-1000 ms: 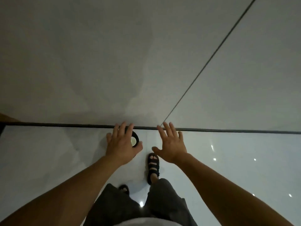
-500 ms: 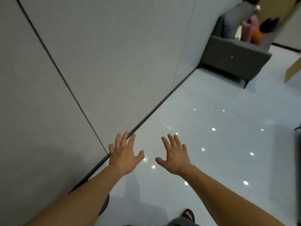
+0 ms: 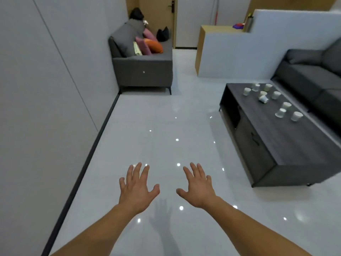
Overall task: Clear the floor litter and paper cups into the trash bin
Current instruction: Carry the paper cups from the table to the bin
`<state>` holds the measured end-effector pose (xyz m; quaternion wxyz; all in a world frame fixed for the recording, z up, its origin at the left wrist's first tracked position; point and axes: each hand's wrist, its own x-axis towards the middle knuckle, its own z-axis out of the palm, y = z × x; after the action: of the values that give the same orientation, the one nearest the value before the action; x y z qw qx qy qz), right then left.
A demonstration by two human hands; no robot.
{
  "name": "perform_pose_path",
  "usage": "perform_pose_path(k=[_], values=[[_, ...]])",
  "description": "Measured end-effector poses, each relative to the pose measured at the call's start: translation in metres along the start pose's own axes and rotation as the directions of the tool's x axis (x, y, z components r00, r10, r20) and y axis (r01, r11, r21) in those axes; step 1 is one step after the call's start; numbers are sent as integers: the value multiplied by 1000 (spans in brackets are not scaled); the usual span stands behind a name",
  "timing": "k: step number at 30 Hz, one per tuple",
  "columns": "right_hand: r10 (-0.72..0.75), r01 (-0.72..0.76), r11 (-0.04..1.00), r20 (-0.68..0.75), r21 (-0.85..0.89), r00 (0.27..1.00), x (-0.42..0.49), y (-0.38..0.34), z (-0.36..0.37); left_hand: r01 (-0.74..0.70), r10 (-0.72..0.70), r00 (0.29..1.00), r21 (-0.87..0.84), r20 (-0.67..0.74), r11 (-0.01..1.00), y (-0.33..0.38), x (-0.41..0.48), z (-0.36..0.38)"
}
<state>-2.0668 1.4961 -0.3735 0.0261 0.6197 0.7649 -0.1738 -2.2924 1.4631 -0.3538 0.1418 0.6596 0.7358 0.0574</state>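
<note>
Both hands spread and empty, left hand (image 3: 137, 189) beside right hand (image 3: 198, 188), above glossy floor (image 3: 156, 126), paper cups (image 3: 280, 113) on dark desk (image 3: 273, 137), one cup (image 3: 263, 99) tipped over

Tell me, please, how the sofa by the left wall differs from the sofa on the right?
The left sofa shows whole, end-on, against the wall; the right sofa is cut off by the frame edge. The left sofa carries pink and orange cushions; the right sofa's visible seat holds none. The table with paper cups stands before the right sofa, bare floor before the left. Both are dark grey.
</note>
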Motion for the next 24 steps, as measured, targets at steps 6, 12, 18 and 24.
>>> perform_pose_path(k=[6,12,18,24], values=[[231,-231,972,-9,36,973,5,104,-22,-188,187,980,-1,66,982,98,77,20],[339,-336,939,-30,76,940,52,161,-43,-304,303,947,-6,102,953,166,176,38],[443,-435,894,-70,106,894,151,217,-90,-383,386,912,-50,136,922,234,302,52],[526,-509,843,-65,175,848,233,267,-131,-456,456,881,-34,127,889,283,424,34]])
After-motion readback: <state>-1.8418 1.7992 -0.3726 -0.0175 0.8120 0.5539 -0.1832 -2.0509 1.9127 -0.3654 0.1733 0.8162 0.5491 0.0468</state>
